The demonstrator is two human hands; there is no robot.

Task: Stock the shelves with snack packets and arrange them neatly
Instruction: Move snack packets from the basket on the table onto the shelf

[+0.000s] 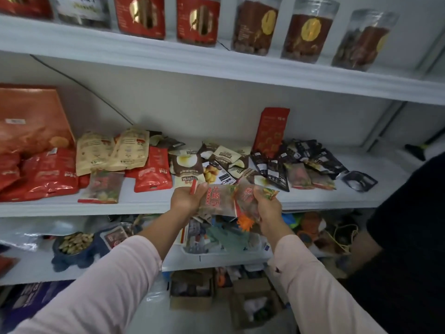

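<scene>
Just off the front edge of the middle shelf [313, 197], two translucent snack packets are held in the air between both hands, overlapping in the middle.

- First packet [218, 200]: red printed characters, red strip along its left end. It lies roughly flat and extends rightward from the left hand [186, 196].
- Left hand grip: fingers curled under the packet, thumb on top, pinching the red strip. A narrow, closed hold.
- Second packet [250, 197]: a leafy, multicoloured print at its right corner, tilted, with its left part lying over the first packet.
- Right hand [267, 209] grip: fingers wrapped round the packet's right end, closed on it. I cannot tell whether more packets sit underneath.
- Both arms wear pale pink sleeves [310, 273].

On the shelf behind the hands:
- A loose heap of brown-and-white packets [214, 160] directly beyond the held pair.
- Black packets [291, 162] to the right, with a few more translucent packets [298, 175] lying among them.
- A tall red pouch [272, 131] standing against the back wall.
- To the left, tan pouches [108, 150] leaning on red packets [53, 174], and one translucent packet [102, 186] flat near the front edge.
- A large orange bag [31, 121] at far left.

Above, jars [257, 25] stand in a row on the upper shelf. Below, a bowl of nuts [74, 242] and a clear tray [243, 251] of mixed items. A dark-clothed person [409, 237] stands at the right edge.
</scene>
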